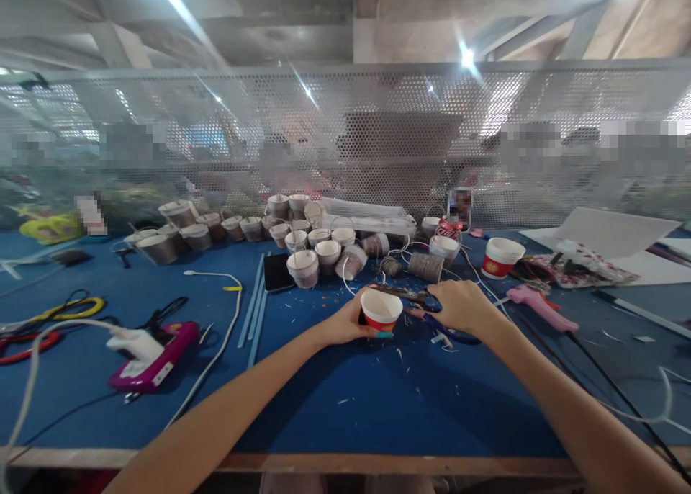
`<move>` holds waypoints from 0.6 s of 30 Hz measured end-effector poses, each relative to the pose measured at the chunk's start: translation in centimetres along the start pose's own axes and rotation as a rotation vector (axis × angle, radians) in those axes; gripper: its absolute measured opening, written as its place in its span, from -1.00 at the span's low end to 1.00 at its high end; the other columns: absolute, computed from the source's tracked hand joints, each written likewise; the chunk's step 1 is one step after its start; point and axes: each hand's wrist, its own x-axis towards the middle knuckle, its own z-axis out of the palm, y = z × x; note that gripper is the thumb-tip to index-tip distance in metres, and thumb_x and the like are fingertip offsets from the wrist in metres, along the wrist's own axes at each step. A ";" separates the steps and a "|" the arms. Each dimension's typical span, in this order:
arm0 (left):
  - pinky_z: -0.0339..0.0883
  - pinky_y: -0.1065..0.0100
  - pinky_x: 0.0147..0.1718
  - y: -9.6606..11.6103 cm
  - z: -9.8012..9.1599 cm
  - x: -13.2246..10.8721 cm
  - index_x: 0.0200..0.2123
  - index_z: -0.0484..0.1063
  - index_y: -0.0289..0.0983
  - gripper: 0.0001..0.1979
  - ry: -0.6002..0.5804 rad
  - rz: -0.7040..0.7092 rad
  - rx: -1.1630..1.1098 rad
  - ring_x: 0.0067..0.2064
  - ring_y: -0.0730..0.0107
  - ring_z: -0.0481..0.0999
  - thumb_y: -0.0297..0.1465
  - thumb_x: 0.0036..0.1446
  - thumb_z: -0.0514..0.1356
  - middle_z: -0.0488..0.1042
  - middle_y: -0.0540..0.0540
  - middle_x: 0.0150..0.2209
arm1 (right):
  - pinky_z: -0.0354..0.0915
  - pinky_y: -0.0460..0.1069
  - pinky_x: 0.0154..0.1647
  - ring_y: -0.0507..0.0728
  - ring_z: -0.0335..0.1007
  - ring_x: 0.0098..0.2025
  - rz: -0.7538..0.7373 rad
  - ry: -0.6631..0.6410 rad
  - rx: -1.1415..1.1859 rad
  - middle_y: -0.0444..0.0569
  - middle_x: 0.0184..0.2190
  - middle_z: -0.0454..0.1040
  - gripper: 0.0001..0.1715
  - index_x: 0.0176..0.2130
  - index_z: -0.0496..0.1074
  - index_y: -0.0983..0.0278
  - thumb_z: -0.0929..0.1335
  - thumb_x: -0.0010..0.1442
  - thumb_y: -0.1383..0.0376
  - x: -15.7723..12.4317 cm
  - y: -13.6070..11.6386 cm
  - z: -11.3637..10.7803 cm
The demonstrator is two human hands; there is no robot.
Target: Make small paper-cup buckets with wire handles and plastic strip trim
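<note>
A white-lined red paper cup [381, 308] is gripped in my left hand [345, 321], with the thumb across its front and the mouth facing up. Dark-bladed scissors [402, 292] with blue handles are in my right hand [458, 303], fingers closed about the handles. Their blades lie along the far side of the cup's rim; whether they touch it I cannot tell. Small pale scraps [443, 343] lie below the right hand. Beyond both hands are a twine spool [425, 267] and several twine-wrapped cups [303, 268].
Another red paper cup [502, 258] stands to the right, near a pink glue gun [543, 308] with a black cord. A phone [278, 273] and pale blue strips [253, 310] lie left of centre. At left is a purple power strip [156, 357] with cables. A perforated metal screen [324, 134] borders the back.
</note>
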 end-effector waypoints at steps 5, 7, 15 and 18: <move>-0.10 0.08 0.16 0.9 0.2 -0.2 0.22 -0.19 -0.16 0.04 0.045 -0.043 0.035 0.18 0.12 0.08 -0.40 -0.27 0.37 0.09 -0.19 0.14 | 0.15 -0.04 -0.43 0.20 0.43 -0.30 0.018 0.054 0.036 0.08 -0.33 0.49 -0.34 -0.32 0.40 0.29 0.09 0.10 -0.16 -0.2 0.5 -0.3; -0.07 0.06 0.15 1.1 0.3 -0.3 0.22 -0.22 -0.15 0.08 0.066 -0.061 0.020 0.17 0.10 0.11 -0.40 -0.30 0.38 0.10 -0.20 0.13 | 0.15 -0.04 -0.42 0.21 0.43 -0.30 0.022 0.071 0.040 0.08 -0.33 0.49 -0.34 -0.32 0.39 0.29 0.08 0.11 -0.16 -0.3 0.7 -0.4; -0.02 0.11 0.13 0.6 0.4 -0.1 0.20 -0.12 -0.17 -0.03 0.089 0.008 0.086 0.14 0.14 0.15 -0.38 -0.23 0.36 0.13 -0.20 0.12 | 0.17 -0.01 -0.41 0.22 0.43 -0.30 -0.013 0.046 0.022 0.08 -0.35 0.48 -0.34 -0.30 0.41 0.29 0.09 0.09 -0.16 -0.4 1.1 -0.1; -0.05 0.12 0.14 0.3 0.3 0.0 0.20 -0.08 -0.16 -0.05 0.091 0.010 0.073 0.15 0.14 0.13 -0.39 -0.24 0.36 0.12 -0.20 0.13 | 0.18 0.00 -0.40 0.23 0.43 -0.29 -0.010 0.027 0.027 0.08 -0.36 0.49 -0.34 -0.33 0.43 0.28 0.10 0.08 -0.16 -0.4 1.1 0.0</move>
